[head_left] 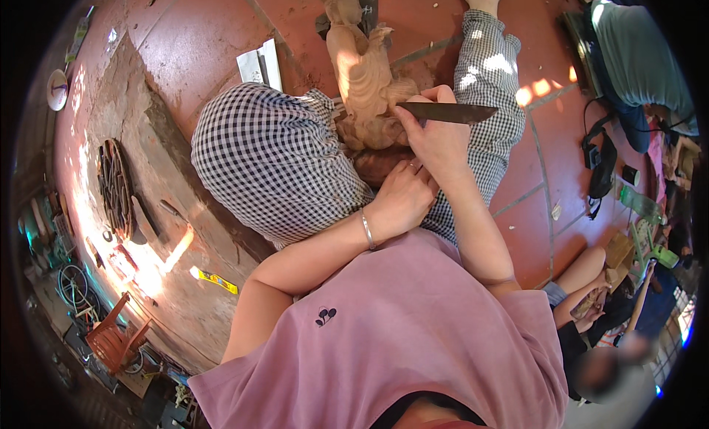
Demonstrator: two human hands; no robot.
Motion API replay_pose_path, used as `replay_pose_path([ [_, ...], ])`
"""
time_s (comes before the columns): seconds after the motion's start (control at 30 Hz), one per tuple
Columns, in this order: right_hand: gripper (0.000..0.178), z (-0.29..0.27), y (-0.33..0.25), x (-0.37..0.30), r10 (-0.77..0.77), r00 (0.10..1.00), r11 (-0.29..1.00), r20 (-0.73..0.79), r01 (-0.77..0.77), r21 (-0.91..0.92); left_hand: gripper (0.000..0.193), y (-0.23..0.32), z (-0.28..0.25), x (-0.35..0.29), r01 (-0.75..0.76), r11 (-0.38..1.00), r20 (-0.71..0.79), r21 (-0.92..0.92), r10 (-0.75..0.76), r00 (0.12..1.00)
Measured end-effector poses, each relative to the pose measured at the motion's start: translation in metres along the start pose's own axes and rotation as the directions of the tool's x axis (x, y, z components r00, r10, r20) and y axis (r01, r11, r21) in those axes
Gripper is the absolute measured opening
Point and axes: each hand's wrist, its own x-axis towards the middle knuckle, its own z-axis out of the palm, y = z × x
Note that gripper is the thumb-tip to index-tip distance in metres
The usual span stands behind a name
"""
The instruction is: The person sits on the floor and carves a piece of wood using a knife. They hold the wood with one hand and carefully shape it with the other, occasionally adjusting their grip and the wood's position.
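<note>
A carved wooden figure point(365, 78) with rounded, folded shapes lies between my checkered trouser legs, its lower end toward my body. Over its right side, my right hand point(442, 137) is closed on a knife point(454, 113) with a dark flat blade. The blade's pointed end sticks out to the right, above my right leg; the handle is hidden. My left hand point(405, 198), below a silver bangle point(368, 230), is curled at the near end of the carving, close to my right wrist. Whatever its fingers grip is hidden.
On the left, a broad wooden slab point(199, 241) bears a bundle of carving tools point(116, 189) and a yellow packet point(214, 280). White paper point(260, 66) lies beyond my left knee. Other people sit at the right, near a black strapped bag point(602, 163). Red tiles point(528, 207) cover the floor.
</note>
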Motion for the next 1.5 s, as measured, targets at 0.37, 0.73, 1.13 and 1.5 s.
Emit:
replay_pose_path([
  [0.37, 0.023, 0.004, 0.002, -0.003, 0.043, 0.999, 0.999, -0.006, -0.043, -0.002, 0.040, -0.001, 0.006, -0.002, -0.029, 0.999, -0.056, 0.023, 0.030, 0.998],
  [0.73, 0.013, 0.006, 0.027, -0.012, 0.047, 0.991, 0.889, -0.125, 0.015, 0.459, 0.049, -0.003, 0.006, -0.004, -0.029, 0.999, -0.116, 0.027, 0.032, 0.993],
  [1.13, 0.013, -0.001, 0.018, 0.008, -0.266, 0.964, 0.910, 0.015, 0.246, 0.335, 0.052, -0.003, 0.013, -0.006, -0.014, 1.000, -0.179, 0.027, 0.019, 0.984],
  [1.5, 0.012, -0.012, -0.001, 0.021, -0.415, 0.902, 0.884, 0.123, 0.368, 0.289, 0.042, -0.003, 0.010, -0.006, -0.022, 1.000, -0.091, 0.020, 0.024, 0.996],
])
